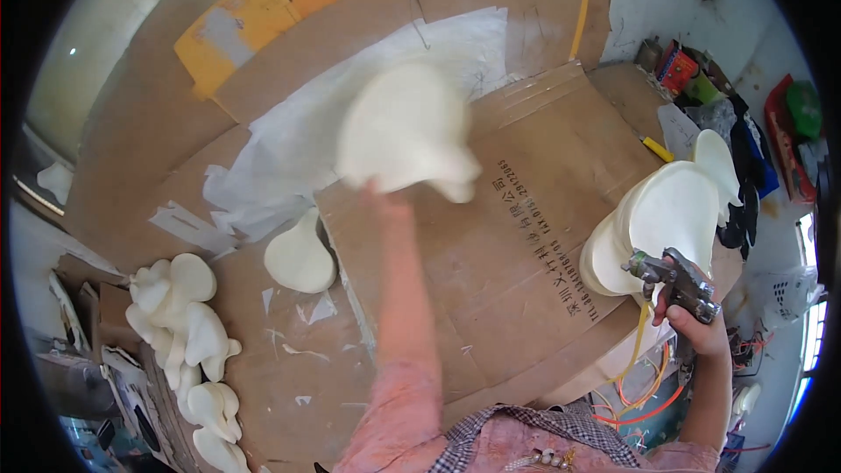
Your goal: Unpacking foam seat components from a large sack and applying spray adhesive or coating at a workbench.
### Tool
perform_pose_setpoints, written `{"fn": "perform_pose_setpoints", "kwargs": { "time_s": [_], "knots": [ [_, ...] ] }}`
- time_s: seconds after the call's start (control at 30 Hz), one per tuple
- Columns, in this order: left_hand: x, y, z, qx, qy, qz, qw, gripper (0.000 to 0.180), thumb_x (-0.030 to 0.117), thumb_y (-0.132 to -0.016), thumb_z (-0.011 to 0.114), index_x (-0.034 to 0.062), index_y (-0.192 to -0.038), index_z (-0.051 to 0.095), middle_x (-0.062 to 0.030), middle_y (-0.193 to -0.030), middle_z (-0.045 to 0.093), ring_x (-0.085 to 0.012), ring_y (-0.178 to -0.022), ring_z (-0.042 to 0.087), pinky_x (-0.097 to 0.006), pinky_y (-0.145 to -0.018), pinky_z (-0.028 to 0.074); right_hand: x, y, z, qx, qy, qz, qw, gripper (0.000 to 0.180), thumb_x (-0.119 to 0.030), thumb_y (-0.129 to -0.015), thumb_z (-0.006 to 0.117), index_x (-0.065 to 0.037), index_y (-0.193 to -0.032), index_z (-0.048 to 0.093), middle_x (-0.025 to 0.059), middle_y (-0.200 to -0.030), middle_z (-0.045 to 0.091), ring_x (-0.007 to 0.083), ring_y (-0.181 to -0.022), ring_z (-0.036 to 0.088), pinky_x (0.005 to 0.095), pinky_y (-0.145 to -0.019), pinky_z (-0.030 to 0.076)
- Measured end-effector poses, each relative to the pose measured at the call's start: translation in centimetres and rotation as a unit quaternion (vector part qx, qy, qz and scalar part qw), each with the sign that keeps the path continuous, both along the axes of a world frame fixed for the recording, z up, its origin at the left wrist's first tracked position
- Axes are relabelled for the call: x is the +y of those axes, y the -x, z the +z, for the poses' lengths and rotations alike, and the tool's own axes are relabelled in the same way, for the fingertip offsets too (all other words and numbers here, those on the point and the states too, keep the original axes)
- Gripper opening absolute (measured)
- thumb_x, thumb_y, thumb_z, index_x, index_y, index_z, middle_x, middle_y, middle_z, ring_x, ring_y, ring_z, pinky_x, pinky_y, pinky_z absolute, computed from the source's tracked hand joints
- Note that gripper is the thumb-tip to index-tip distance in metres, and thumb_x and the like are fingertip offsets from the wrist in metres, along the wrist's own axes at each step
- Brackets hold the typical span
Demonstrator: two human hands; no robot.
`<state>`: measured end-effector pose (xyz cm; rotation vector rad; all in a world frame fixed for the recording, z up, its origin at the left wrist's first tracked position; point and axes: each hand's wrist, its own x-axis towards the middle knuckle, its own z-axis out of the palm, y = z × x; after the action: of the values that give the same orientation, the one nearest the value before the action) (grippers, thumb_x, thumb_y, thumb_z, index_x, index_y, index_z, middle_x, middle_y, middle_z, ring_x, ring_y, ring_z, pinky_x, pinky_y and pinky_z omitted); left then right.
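Observation:
My left hand, its arm stretched far forward, grips the near edge of a cream saddle-shaped pad. Motion smears both the pad and the fingers. The pad is held over the cardboard and a whitish sheet behind it. At the right, my right hand is wrapped round a dirty metal spray gun. The gun points left, in front of a stack of similar cream pads; a yellow hose hangs below it. One loose pad lies left of my left forearm.
Several cream pads form a long pile along the left side. A large cardboard sheet covers the table. A yellow-handled cutter lies at the back right, near bags and clutter. Orange hoses hang at the lower right.

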<state>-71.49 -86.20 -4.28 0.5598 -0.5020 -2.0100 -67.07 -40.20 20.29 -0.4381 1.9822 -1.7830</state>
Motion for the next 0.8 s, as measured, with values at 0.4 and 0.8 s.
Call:
{"fn": "perform_pose_setpoints", "kwargs": {
  "time_s": [0.4, 0.8],
  "knots": [
    [-2.5, -46.1, 7.3, -0.245, -0.033, 0.371, 0.895, 0.058, 0.033, -0.082, 0.059, 0.0155, -0.129, 0.031, -0.0069, -0.130, 0.036, -0.0268, -0.098, 0.049, -0.037, -0.069, 0.048, 5.1, -4.6, -3.4, 0.009, 0.018, 0.182, 0.983, 0.068, -0.026, -0.076, 0.067, 0.004, -0.129, 0.037, 0.0061, -0.082, 0.057, 0.0131, -0.072, 0.057, 0.0270, -0.067, 0.048],
    [20.6, -28.0, 2.6, -0.236, -0.031, 0.021, 0.971, 0.038, 0.022, -0.085, 0.054, 0.0049, -0.117, 0.043, -0.0112, -0.105, 0.049, -0.0261, -0.083, 0.053, -0.032, -0.068, 0.048, 24.3, -3.7, 4.9, 0.050, 0.009, 0.203, 0.978, 0.059, -0.006, -0.080, 0.061, -0.004, -0.133, 0.037, 0.0067, -0.096, 0.058, 0.0116, -0.083, 0.055, 0.0275, -0.073, 0.046]
  ]
}}
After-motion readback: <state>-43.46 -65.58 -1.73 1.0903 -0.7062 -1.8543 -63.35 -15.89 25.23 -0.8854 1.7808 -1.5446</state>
